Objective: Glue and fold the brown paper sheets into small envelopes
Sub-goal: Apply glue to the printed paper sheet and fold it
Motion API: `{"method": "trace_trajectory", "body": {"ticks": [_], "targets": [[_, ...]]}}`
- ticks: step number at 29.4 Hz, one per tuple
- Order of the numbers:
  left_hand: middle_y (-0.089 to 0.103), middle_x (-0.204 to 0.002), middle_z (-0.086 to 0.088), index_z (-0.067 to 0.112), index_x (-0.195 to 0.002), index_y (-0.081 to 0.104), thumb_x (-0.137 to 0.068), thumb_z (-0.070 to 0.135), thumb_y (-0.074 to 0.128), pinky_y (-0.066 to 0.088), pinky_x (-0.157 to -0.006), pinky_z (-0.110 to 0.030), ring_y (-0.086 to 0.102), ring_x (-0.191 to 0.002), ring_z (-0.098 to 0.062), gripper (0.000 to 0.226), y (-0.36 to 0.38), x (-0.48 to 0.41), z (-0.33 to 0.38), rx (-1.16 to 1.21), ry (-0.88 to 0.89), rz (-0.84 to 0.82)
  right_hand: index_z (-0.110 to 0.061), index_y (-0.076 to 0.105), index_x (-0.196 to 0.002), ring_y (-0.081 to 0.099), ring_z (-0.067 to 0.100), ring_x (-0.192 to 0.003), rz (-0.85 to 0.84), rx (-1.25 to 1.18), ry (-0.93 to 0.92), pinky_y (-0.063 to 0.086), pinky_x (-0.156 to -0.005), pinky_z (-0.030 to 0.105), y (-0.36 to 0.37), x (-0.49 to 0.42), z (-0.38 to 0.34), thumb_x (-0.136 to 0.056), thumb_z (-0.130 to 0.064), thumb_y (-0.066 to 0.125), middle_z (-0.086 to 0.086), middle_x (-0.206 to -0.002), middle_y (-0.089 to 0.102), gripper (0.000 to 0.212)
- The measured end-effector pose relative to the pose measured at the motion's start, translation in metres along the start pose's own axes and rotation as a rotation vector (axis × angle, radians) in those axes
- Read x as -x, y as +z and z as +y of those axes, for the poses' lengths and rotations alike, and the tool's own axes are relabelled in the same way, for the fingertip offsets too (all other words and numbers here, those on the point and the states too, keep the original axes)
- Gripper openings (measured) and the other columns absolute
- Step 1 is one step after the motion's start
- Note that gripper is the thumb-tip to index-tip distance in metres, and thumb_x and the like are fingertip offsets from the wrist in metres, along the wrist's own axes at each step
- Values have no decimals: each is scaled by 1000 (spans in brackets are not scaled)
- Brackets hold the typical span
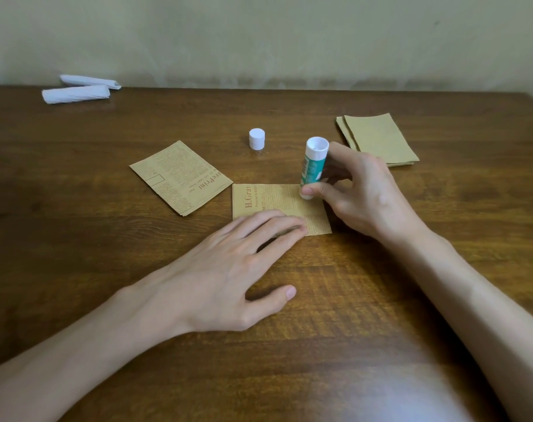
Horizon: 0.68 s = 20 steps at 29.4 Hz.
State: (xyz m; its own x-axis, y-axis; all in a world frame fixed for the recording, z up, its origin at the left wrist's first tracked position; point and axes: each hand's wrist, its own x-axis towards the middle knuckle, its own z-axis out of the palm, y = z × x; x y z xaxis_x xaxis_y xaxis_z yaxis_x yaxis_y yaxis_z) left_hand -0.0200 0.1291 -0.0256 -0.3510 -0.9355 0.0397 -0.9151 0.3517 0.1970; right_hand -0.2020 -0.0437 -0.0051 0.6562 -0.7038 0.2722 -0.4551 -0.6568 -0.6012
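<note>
As left fingers (285, 223) pin sheet (277, 197), right fingers (321, 190) grip glue stick (312, 166).

Soft light is making faint shadows under the left hand (216, 269); the brown wooden table (76, 226) is shining blurry below.

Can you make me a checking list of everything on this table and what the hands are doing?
Surface: brown wooden table, no spills seen.
Job's things: printed sheet in the middle; glue stick nearly upright, lower end on that sheet; cap standing apart behind it; folded printed piece to the left; stack of plain brown sheets at far right.
Clutter: two white paper rolls at the far left corner.
Grippers: left hand presses the printed sheet with flat fingers; right hand grips the glue stick.
Cables: nothing seen.
Surroundings: plain pale wall behind the table.
</note>
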Motion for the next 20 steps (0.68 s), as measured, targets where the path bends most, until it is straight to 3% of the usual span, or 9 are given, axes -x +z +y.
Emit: {"method": "trace_trajectory", "body": {"ticks": [3,5,8,10,12,17,20], "targets": [[9,-172,14,24,-168,15,-105,62,33,10,-129,-30,-1,-157,-2,76,0,0,0,-3,2,0,-21,66,-119,68,5,-113,-4,-3,8,57,-100,35,3,-4,1,-93,-22,79,-10,-115,74,29],[9,-172,14,24,-167,15,-105,62,34,12,-130,-31,0,-158,-3,75,0,0,0,-4,3,2,-21,66,-121,67,7,-116,-2,-1,16,57,-101,34,4,-6,1,-94,-20,78,-7,-117,74,30],[9,-172,14,24,-167,16,-105,62,34,14,-130,-33,1,-158,-3,75,1,0,0,-8,3,1,-19,66,-120,67,5,-113,19,1,14,55,-98,20,3,-7,-1,-92,-24,80,-8,-117,74,32],[8,-172,14,25,-167,15,-105,62,33,12,-130,-33,-1,-158,-3,75,1,0,0,-2,1,-1,-19,66,-121,65,-3,-105,24,-1,15,50,-90,7,3,-8,-1,-91,-28,81,-13,-114,71,35],[8,-172,15,25,-168,14,-105,62,33,11,-130,-32,-2,-158,-2,75,1,0,0,3,-2,-4,-19,65,-119,63,-7,-96,31,3,13,47,-85,1,4,-9,-1,-90,-29,82,-15,-109,69,35],[9,-172,15,25,-168,15,-104,62,34,11,-129,-31,-1,-157,-2,76,0,0,0,3,-2,-2,-13,65,-120,65,-4,-95,56,-12,31,50,-86,6,7,-10,4,-92,-27,80,-12,-109,70,34],[8,-172,16,26,-168,14,-105,62,34,9,-129,-30,-2,-157,-1,75,0,-1,0,3,-1,-4,-13,67,-122,71,0,-105,137,-175,86,56,-93,16,6,-9,5,-93,-21,80,-9,-113,73,33]]}}
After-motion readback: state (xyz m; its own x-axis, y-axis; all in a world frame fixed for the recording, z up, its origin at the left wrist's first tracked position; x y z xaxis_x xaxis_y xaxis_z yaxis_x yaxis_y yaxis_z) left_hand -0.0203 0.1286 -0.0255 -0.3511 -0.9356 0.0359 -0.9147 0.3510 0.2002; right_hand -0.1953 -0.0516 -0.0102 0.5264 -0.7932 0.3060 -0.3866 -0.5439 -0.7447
